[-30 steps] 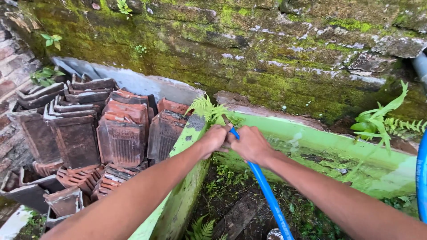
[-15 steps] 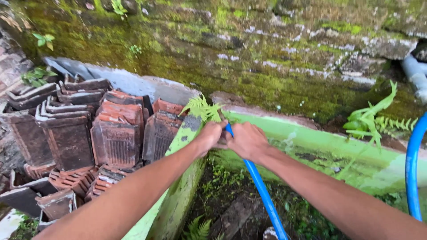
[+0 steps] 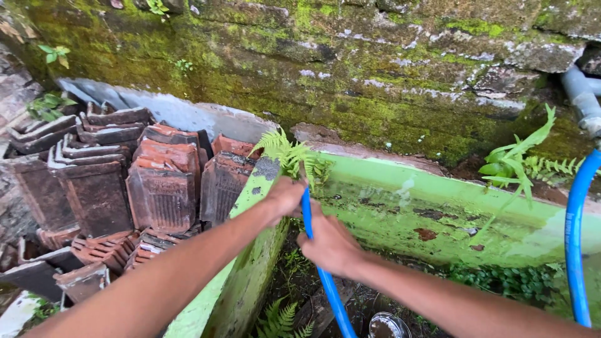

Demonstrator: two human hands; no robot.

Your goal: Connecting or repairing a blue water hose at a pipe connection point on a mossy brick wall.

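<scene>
Since the earlier frame, my right hand point(image 3: 330, 245) has slid down the hose point(image 3: 313, 250), nearer to me, while my left hand point(image 3: 285, 196) stays up at the trough corner. At far left I see stacked roof tiles point(image 3: 113, 188), dark and reddish, leaning against the grey slab point(image 3: 188, 116). Just right of them runs the green trough wall point(image 3: 250, 281), its top corner under my left hand, whose grip is closed on the hose's upper end, beside a fern point(image 3: 285, 150). Below it, my right grip is clamped around the blue hose, which drops near-right toward a round glassy thing point(image 3: 387, 325) at the trough bottom. Farther right the far green wall point(image 3: 438, 206) carries rust patches. Behind stands the mossy stone wall point(image 3: 375, 75). At far right, a second fern point(image 3: 519, 163), another blue hose loop point(image 3: 573, 238), and a grey pipe point(image 3: 579, 94).
</scene>
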